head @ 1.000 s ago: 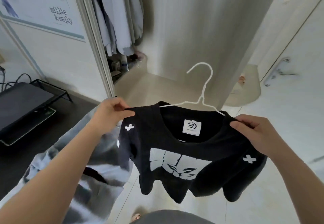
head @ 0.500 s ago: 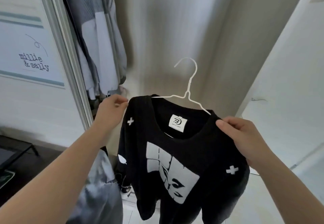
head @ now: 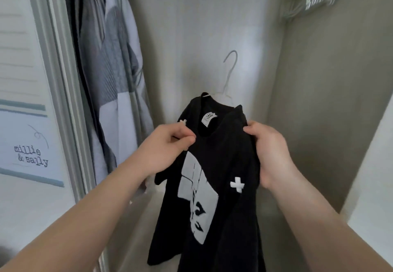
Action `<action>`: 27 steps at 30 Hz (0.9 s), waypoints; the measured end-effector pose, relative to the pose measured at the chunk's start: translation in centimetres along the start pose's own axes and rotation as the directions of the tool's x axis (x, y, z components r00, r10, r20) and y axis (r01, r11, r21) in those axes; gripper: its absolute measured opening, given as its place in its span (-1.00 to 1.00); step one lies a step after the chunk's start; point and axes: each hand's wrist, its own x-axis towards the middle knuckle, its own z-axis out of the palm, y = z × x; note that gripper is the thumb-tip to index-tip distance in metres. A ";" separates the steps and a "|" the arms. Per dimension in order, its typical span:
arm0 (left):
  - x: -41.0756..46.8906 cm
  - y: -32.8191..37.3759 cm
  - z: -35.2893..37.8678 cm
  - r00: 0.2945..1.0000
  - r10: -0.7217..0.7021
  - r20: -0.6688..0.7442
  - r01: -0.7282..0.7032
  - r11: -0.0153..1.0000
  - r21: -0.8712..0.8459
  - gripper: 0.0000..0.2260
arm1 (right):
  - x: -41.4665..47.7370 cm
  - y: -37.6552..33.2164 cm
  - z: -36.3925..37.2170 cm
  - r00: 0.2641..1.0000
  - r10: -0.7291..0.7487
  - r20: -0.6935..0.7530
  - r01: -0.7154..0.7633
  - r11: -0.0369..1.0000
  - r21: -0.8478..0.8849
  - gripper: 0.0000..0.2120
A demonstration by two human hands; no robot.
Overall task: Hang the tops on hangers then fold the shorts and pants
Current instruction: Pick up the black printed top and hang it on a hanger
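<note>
1. A black T-shirt [head: 212, 186], printed with a white graphic and with white crosses on its sleeves, was held up in front of an open wardrobe, between the 2 hands.
2. The shirt was carried on a white wire hanger [head: 228, 76]. The hook was seen rising above the collar, free in front of the wardrobe's pale back wall [head: 191, 27].
3. The left hand [head: 168, 146] was closed at the shoulder seam beside the collar, with the fabric pinched between thumb and curled fingers.
4. The right hand [head: 270, 150] was wrapped around the other shoulder, where bunched black cloth was gripped by curled fingers.
5. The shirt's body was left hanging below both hands, turned slightly so that the graphic faced left of the camera.
6. Grey and white garments [head: 110, 69] were hung at the left inside the wardrobe, near the shirt but apart from it.
7. A grey door frame [head: 61, 80] was seen further left, and beside it a sign [head: 29, 157] lettered "millie & sally".
</note>
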 end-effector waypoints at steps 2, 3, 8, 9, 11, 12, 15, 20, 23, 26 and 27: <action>1.9 1.2 -1.1 1.000 0.020 -0.001 -0.020 1.000 0.002 -0.91 | 3.3 -1.2 1.9 0.994 -0.099 0.049 0.098 0.995 0.011 -0.81; 2.8 1.7 -1.6 1.000 0.025 -0.002 -0.025 1.000 -0.004 -0.90 | 4.9 -1.9 2.8 0.986 -0.143 0.082 0.141 0.990 0.025 -0.81; 6.2 4.7 -3.9 0.996 0.083 -0.045 -0.083 0.996 -0.013 -0.66 | 11.8 -5.3 7.5 0.943 -0.267 0.199 0.248 0.962 0.119 -0.86; 6.8 5.3 -4.2 0.994 0.097 -0.051 -0.097 0.995 -0.003 -0.63 | 13.0 -6.1 8.7 0.929 -0.298 0.217 0.277 0.953 0.121 -0.91; 8.1 6.3 -4.6 0.993 0.106 -0.051 -0.102 0.993 0.064 -0.60 | 15.4 -7.7 10.9 0.907 -0.351 0.233 0.334 0.936 0.109 -0.95; 8.9 6.7 -4.8 0.994 0.098 -0.052 -0.092 0.989 0.115 -0.57 | 16.7 -8.6 11.9 0.899 -0.370 0.235 0.357 0.929 0.096 -0.85; 11.7 7.5 -5.3 0.992 0.082 -0.100 -0.048 0.951 0.304 -0.67 | 20.5 -11.5 14.3 0.869 -0.423 0.258 0.417 0.905 0.080 -0.63; 17.7 7.8 -7.0 0.967 0.154 -0.202 -0.004 0.804 0.595 -0.84 | 25.3 -17.0 17.2 0.817 -0.501 0.286 0.500 0.862 0.081 -0.72; 20.6 8.0 -8.6 0.953 0.194 -0.232 0.032 0.699 0.715 -0.87 | 27.5 -20.2 18.5 0.788 -0.542 0.293 0.543 0.836 0.085 -0.85; 22.7 8.3 -10.4 0.941 0.218 -0.257 0.068 0.623 0.779 -0.89 | 29.3 -22.9 19.5 0.761 -0.575 0.300 0.591 0.805 0.043 -0.90; 23.3 8.5 -10.9 0.940 0.220 -0.261 0.078 0.607 0.791 -0.89 | 29.8 -23.5 19.8 0.749 -0.589 0.303 0.614 0.789 0.015 -0.90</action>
